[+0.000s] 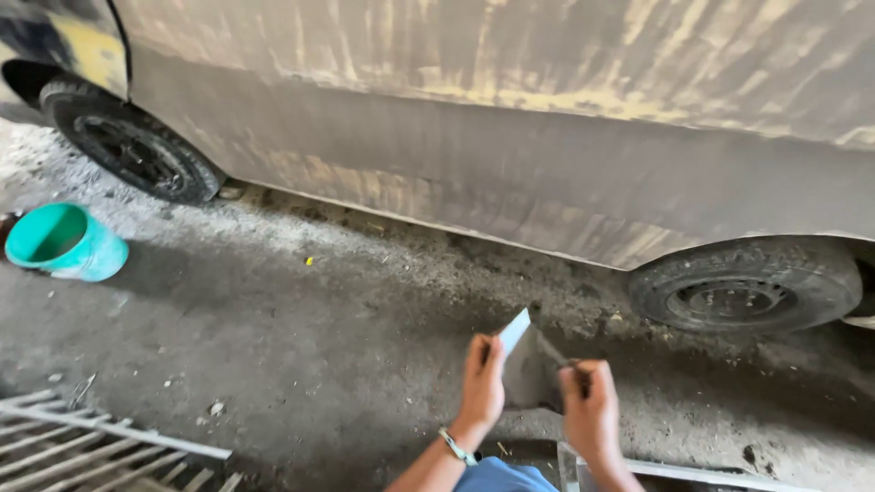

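Both hands below sanded car body (510,155): left hand (481,381) and right hand (591,408) each pinching sandpaper sheet (529,360), apparently folding it

The floor (301,346) was rough, dark concrete, dusted pale grey in a band along the far side and darker toward the near edge. A teal bucket (66,241) lay tipped on it at the far left, its mouth turned up and leftward. Two black tyres rested on it: one (132,146) at the far left, another (743,284) at the right. A metal grate (82,446) lay at the near left corner. Small stones and scraps, one yellow fleck (310,261) among them, were scattered over the middle.
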